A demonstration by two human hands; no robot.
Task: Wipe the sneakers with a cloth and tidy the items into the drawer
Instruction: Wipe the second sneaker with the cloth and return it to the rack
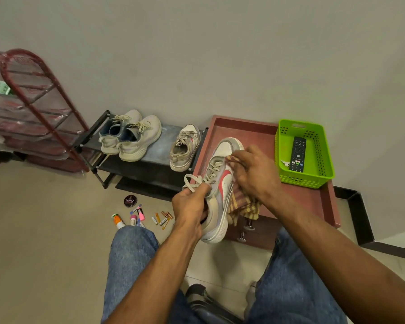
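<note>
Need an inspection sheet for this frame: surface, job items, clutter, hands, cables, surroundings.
Surface: red cabinet top, raised rim; drawer knobs on its front.
Job's things: sneaker with red stripe held over the cabinet; checked cloth against its side. Matching sneaker and a beige pair on the black rack.
Clutter: polish tin, tubes and small items on the floor; remote in green basket.
Hands: left hand grips the sneaker's heel end; right hand presses the cloth, its grip curled round it.
Cables: nothing seen.
Surroundings: grey wall, red covered rack at left, tiled floor.
</note>
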